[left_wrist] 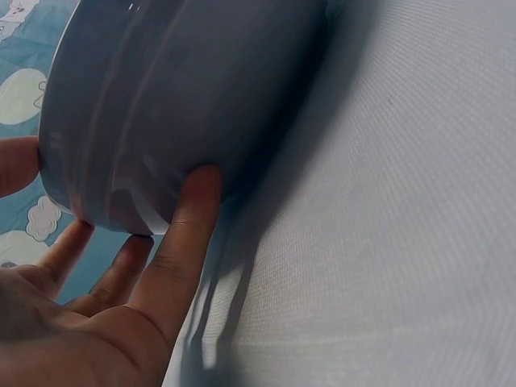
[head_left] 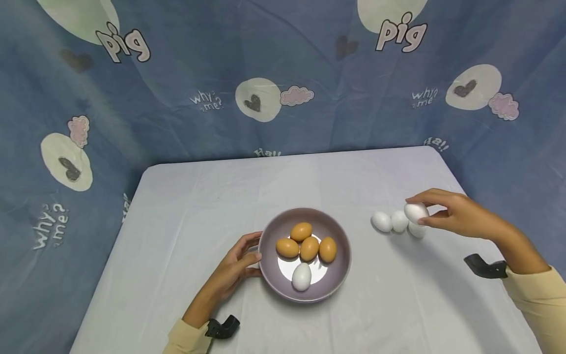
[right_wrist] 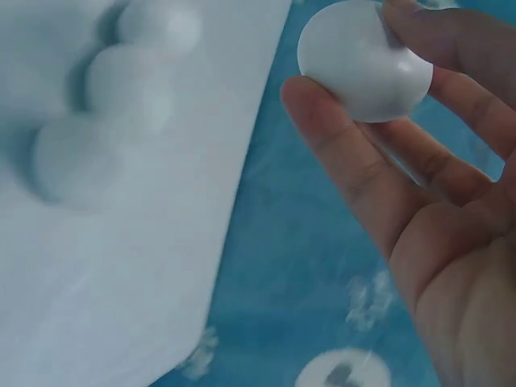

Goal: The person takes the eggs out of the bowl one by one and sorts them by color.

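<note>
A mauve bowl point(head_left: 340, 280) holds several brown eggs point(head_left: 309, 249) and one white egg point(head_left: 301, 277). My left hand point(head_left: 232, 269) touches the outer left side of the bowl, fingers spread along its wall and thumb at the rim; the left wrist view shows the fingertips point(left_wrist: 208, 179) against the outside. Off to the right, my right hand point(head_left: 460, 216) pinches another white egg point(head_left: 415, 213) between thumb and fingers. That egg point(right_wrist: 363, 60) is off the table in the right wrist view. Three white eggs point(head_left: 400, 221) lie in a row just beneath and left of it.
A white cloth point(head_left: 212, 196) covers the table, whose far edge meets a blue patterned curtain point(head_left: 177, 123). Black wrist mounts point(head_left: 485, 267) sit by both sleeves.
</note>
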Demonstrator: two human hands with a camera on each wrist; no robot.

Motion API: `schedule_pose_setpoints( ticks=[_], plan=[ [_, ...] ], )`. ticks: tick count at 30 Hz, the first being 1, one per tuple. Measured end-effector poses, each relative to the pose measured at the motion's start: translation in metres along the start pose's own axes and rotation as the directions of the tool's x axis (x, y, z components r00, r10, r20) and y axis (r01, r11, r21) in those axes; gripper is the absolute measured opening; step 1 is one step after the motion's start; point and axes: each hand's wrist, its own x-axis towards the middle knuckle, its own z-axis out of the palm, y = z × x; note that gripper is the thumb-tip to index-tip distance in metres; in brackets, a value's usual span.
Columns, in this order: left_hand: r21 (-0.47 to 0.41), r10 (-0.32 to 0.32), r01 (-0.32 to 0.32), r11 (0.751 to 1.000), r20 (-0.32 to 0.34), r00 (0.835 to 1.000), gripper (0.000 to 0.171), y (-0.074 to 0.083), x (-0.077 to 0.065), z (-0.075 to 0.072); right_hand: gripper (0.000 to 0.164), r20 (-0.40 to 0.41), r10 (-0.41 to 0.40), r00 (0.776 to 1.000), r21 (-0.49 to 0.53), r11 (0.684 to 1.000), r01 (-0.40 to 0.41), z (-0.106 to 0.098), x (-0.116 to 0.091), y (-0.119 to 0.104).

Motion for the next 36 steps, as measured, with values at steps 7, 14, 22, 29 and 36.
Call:
schedule_pose_setpoints(
  ticks=[7,14,22,29,36],
  plan=[
    [-0.005,-0.006,0.006,1.000,-0.005,1.000,0.058,0.000,0.000,0.001,0.047,-0.095,0.134,0.986,-0.016,0.991,-0.136,-0.004,-0.033,0.026],
    [-0.017,-0.001,0.001,1.000,-0.007,1.000,0.058,0.002,-0.002,0.002,0.045,-0.141,0.286,0.948,-0.070,0.952,-0.298,-0.005,-0.047,0.042],
    [-0.007,-0.004,0.004,1.000,-0.004,1.000,0.058,0.003,-0.004,0.002,0.050,-0.062,0.446,0.893,-0.091,0.889,-0.450,0.005,-0.049,0.060],
    [-0.011,-0.004,0.004,1.000,-0.007,1.000,0.057,0.004,-0.003,0.004,0.050,-0.032,0.482,0.876,-0.058,0.874,-0.483,0.015,-0.047,0.070],
    [-0.002,-0.014,0.014,1.000,0.000,1.000,0.057,0.006,-0.001,0.005,0.053,0.005,0.543,0.839,-0.024,0.839,-0.543,0.024,-0.050,0.077]
  ],
)
